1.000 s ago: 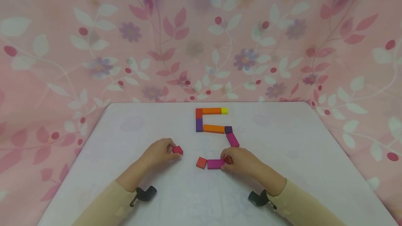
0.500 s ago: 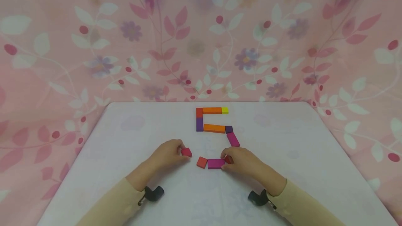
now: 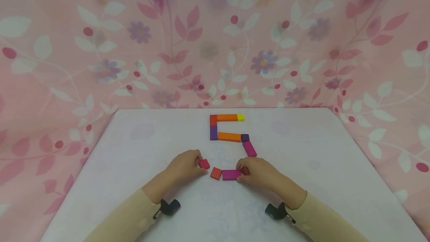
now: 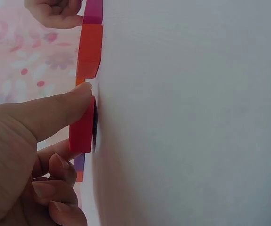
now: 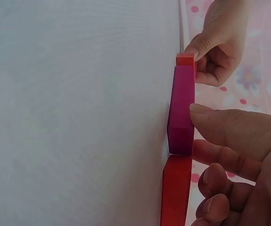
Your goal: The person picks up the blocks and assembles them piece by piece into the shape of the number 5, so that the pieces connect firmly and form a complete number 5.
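My left hand (image 3: 183, 166) pinches a small red block (image 3: 204, 164) between thumb and forefinger, low over the table; in the left wrist view the thumb lies along this red block (image 4: 81, 127). Just to its right sits an orange-red block (image 3: 216, 173), turned at a slant. A magenta block (image 3: 231, 175) adjoins that one, and the thumb and forefinger of my right hand (image 3: 263, 174) pinch its right end. Beneath the right hand another red block (image 3: 245, 170) is partly hidden; the right wrist view has this red block (image 5: 175, 188) end to end with the magenta one.
Farther back, a row of blocks bends around: yellow (image 3: 240, 117), orange (image 3: 226, 117), red (image 3: 213, 120), purple (image 3: 213, 133), another orange block (image 3: 229, 137), a dark purple cube (image 3: 245, 137) and a slanted magenta block (image 3: 249, 148). A floral cloth (image 3: 208, 47) hangs behind the white table (image 3: 151, 130).
My left hand has moved right with the red block, bringing it close to the orange-red block. The right hand has stayed in place at the magenta block.
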`<action>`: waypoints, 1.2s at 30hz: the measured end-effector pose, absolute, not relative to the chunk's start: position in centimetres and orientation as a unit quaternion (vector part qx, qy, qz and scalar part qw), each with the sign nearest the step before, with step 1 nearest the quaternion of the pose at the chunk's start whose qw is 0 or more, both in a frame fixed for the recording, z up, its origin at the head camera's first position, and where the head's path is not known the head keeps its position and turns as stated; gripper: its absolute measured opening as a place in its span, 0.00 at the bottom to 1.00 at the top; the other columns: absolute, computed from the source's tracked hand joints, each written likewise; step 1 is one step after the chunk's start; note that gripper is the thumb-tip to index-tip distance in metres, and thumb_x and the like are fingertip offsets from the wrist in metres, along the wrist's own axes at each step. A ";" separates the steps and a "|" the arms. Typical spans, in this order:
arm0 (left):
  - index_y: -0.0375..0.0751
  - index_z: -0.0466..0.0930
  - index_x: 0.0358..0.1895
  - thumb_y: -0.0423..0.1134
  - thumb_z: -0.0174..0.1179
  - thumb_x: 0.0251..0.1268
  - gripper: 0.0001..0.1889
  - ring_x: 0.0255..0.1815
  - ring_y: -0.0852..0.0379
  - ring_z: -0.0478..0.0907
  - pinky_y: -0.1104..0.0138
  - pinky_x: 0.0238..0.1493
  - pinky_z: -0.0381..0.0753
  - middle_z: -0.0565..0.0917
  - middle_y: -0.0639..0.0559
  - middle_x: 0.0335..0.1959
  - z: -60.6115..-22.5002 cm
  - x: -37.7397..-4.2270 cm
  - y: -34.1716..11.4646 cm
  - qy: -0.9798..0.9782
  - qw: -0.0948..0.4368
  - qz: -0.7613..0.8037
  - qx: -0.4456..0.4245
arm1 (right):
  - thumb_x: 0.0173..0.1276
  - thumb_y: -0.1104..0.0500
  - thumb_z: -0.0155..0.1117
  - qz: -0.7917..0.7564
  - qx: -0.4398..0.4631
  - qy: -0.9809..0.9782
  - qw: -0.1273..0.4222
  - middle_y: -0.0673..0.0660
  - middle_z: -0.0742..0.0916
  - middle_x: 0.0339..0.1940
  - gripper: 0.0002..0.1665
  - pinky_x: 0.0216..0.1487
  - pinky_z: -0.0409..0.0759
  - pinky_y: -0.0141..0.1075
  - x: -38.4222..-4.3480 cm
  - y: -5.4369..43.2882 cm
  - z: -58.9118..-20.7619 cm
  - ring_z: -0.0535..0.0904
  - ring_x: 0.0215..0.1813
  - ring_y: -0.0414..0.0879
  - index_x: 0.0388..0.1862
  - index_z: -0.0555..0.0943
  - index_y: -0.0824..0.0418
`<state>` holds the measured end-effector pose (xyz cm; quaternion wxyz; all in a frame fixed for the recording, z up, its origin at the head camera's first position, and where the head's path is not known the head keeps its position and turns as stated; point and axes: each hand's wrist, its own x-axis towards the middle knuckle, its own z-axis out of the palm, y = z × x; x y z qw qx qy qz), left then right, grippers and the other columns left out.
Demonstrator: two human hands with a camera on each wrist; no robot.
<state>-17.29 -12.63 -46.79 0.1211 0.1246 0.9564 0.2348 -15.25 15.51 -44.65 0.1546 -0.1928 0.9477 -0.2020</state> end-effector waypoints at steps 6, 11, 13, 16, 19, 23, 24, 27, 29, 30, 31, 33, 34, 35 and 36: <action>0.50 0.77 0.40 0.53 0.76 0.51 0.20 0.30 0.57 0.72 0.64 0.33 0.75 0.75 0.57 0.26 -46.6 -17.1 -12.4 0.956 0.123 0.232 0.128 | 0.58 0.47 0.78 -0.205 -0.194 0.947 0.153 0.42 0.79 0.29 0.18 0.40 0.76 0.38 -15.3 15.6 -44.7 0.74 0.36 0.42 0.46 0.85 0.47; 0.53 0.80 0.45 0.56 0.77 0.49 0.23 0.33 0.57 0.73 0.63 0.37 0.77 0.76 0.58 0.28 -46.6 -17.3 -12.9 0.956 0.126 0.232 0.128 | 0.57 0.47 0.79 -0.206 -0.185 0.948 0.159 0.42 0.79 0.29 0.19 0.39 0.76 0.37 -15.2 15.5 -44.6 0.75 0.36 0.42 0.46 0.85 0.47; 0.55 0.82 0.50 0.56 0.76 0.50 0.24 0.35 0.57 0.73 0.63 0.40 0.77 0.76 0.59 0.30 -46.6 -17.5 -13.2 0.953 0.127 0.239 0.135 | 0.57 0.47 0.79 -0.207 -0.181 0.948 0.161 0.42 0.79 0.28 0.19 0.39 0.77 0.37 -15.2 15.5 -44.5 0.75 0.36 0.42 0.46 0.85 0.47; 0.58 0.82 0.57 0.54 0.76 0.52 0.26 0.38 0.57 0.73 0.62 0.43 0.76 0.76 0.59 0.32 -46.5 -17.8 -13.6 0.944 0.135 0.257 0.155 | 0.56 0.47 0.79 -0.207 -0.177 0.948 0.163 0.42 0.80 0.29 0.19 0.39 0.77 0.37 -15.2 15.4 -44.3 0.75 0.36 0.42 0.46 0.85 0.48; 0.58 0.83 0.59 0.51 0.76 0.53 0.26 0.38 0.56 0.72 0.62 0.41 0.75 0.76 0.57 0.32 -46.3 -18.1 -13.8 0.935 0.148 0.268 0.180 | 0.56 0.48 0.79 -0.207 -0.177 0.948 0.163 0.42 0.80 0.29 0.20 0.40 0.77 0.37 -15.2 15.4 -44.1 0.75 0.36 0.42 0.46 0.85 0.48; 0.58 0.84 0.58 0.50 0.76 0.54 0.25 0.38 0.56 0.71 0.62 0.39 0.74 0.75 0.56 0.32 -46.1 -18.3 -13.9 0.931 0.156 0.264 0.195 | 0.56 0.48 0.79 -0.207 -0.178 0.948 0.164 0.42 0.80 0.29 0.20 0.40 0.77 0.38 -15.2 15.5 -44.1 0.75 0.37 0.42 0.46 0.85 0.48; 0.58 0.84 0.58 0.50 0.76 0.54 0.25 0.39 0.56 0.72 0.62 0.40 0.75 0.76 0.57 0.33 -46.1 -18.3 -13.8 0.931 0.157 0.264 0.195 | 0.56 0.48 0.79 -0.208 -0.177 0.948 0.164 0.42 0.80 0.29 0.19 0.40 0.77 0.38 -15.2 15.5 -44.0 0.75 0.37 0.42 0.46 0.85 0.48; 0.58 0.84 0.57 0.52 0.75 0.55 0.25 0.41 0.57 0.72 0.63 0.43 0.76 0.77 0.59 0.35 -46.1 -18.2 -13.6 0.932 0.160 0.264 0.192 | 0.56 0.48 0.79 -0.207 -0.176 0.948 0.166 0.42 0.80 0.29 0.19 0.40 0.77 0.37 -15.2 15.5 -44.1 0.75 0.37 0.42 0.46 0.85 0.48; 0.58 0.84 0.57 0.52 0.75 0.55 0.24 0.41 0.57 0.73 0.62 0.43 0.77 0.77 0.60 0.36 -46.1 -18.1 -13.4 0.931 0.159 0.266 0.192 | 0.56 0.48 0.79 -0.206 -0.175 0.948 0.165 0.42 0.80 0.29 0.19 0.39 0.77 0.37 -15.3 15.4 -44.1 0.75 0.36 0.42 0.46 0.85 0.48; 0.58 0.83 0.56 0.53 0.75 0.55 0.24 0.41 0.57 0.73 0.63 0.43 0.77 0.77 0.60 0.36 -46.1 -18.0 -13.3 0.931 0.160 0.266 0.191 | 0.56 0.48 0.79 -0.207 -0.176 0.948 0.165 0.42 0.80 0.29 0.19 0.39 0.77 0.37 -15.3 15.4 -44.1 0.75 0.36 0.42 0.46 0.85 0.48; 0.58 0.83 0.56 0.53 0.75 0.55 0.24 0.41 0.57 0.73 0.63 0.42 0.77 0.77 0.59 0.35 -46.0 -18.0 -13.2 0.931 0.160 0.267 0.191 | 0.56 0.48 0.79 -0.207 -0.177 0.948 0.165 0.43 0.80 0.29 0.19 0.39 0.77 0.37 -15.3 15.4 -44.1 0.75 0.36 0.42 0.45 0.85 0.48; 0.57 0.83 0.55 0.52 0.75 0.55 0.24 0.40 0.57 0.72 0.63 0.41 0.76 0.77 0.59 0.34 -46.1 -18.0 -13.1 0.931 0.158 0.268 0.191 | 0.56 0.48 0.79 -0.207 -0.180 0.948 0.165 0.43 0.80 0.28 0.19 0.39 0.77 0.37 -15.3 15.4 -44.1 0.75 0.36 0.42 0.45 0.85 0.48; 0.56 0.83 0.55 0.52 0.75 0.54 0.23 0.39 0.57 0.72 0.63 0.40 0.76 0.76 0.58 0.33 -46.1 -18.0 -13.0 0.931 0.156 0.268 0.191 | 0.57 0.48 0.79 -0.207 -0.181 0.947 0.164 0.43 0.80 0.28 0.19 0.39 0.77 0.37 -15.3 15.4 -44.1 0.75 0.36 0.42 0.45 0.85 0.48; 0.56 0.83 0.55 0.52 0.75 0.54 0.23 0.39 0.57 0.72 0.63 0.40 0.76 0.76 0.58 0.33 -46.1 -18.0 -13.0 0.931 0.155 0.269 0.191 | 0.57 0.48 0.79 -0.207 -0.183 0.947 0.164 0.43 0.80 0.28 0.18 0.39 0.77 0.37 -15.3 15.4 -44.1 0.75 0.36 0.42 0.45 0.85 0.48; 0.56 0.83 0.55 0.52 0.75 0.54 0.23 0.39 0.57 0.72 0.63 0.40 0.76 0.76 0.58 0.33 -46.2 -18.0 -12.9 0.931 0.155 0.268 0.191 | 0.57 0.48 0.79 -0.207 -0.183 0.947 0.164 0.43 0.79 0.28 0.18 0.39 0.77 0.37 -15.4 15.4 -44.1 0.75 0.36 0.42 0.45 0.85 0.48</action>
